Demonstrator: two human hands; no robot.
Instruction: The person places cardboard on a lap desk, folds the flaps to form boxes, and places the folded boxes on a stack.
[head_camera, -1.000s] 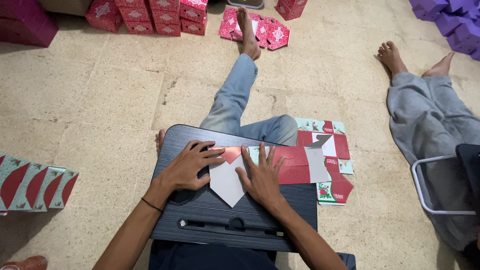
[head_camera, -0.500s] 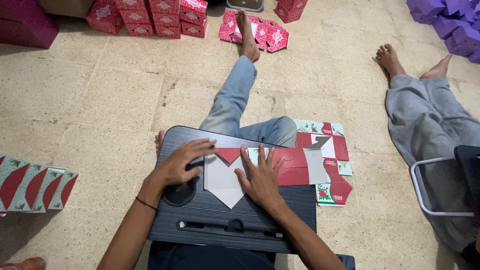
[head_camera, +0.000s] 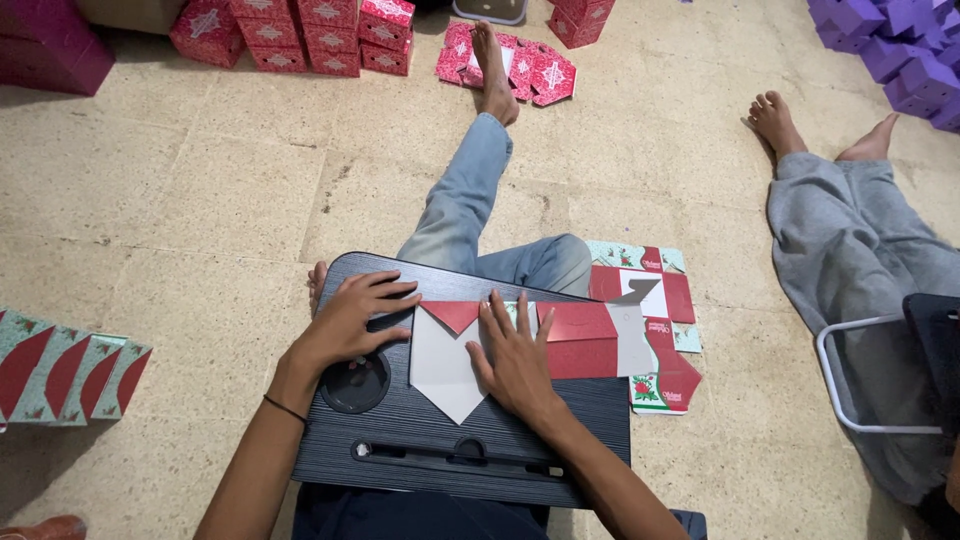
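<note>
A flat red-and-white cardboard box blank (head_camera: 450, 370) lies on a black lap tray (head_camera: 400, 460) across my legs. Its white inner side faces up, with a pointed flap toward me and a small red triangle at the top. My right hand (head_camera: 515, 355) presses flat on the blank's middle, fingers spread. My left hand (head_camera: 355, 315) rests on the tray at the blank's left edge, fingers spread and touching the card near the top corner. A red panel (head_camera: 580, 340) of the blank extends to the right of my right hand.
More flat red blanks (head_camera: 655, 330) lie on the floor to the right of the tray. Finished red boxes (head_camera: 290, 30) are stacked at the far left, purple boxes (head_camera: 890, 40) at the far right. Folded green-red boxes (head_camera: 65, 370) sit left. Another person's legs (head_camera: 850, 250) lie right.
The white flap has been flattened down onto the tray. My left hand slid slightly left and my right hand moved onto the blank's middle.
</note>
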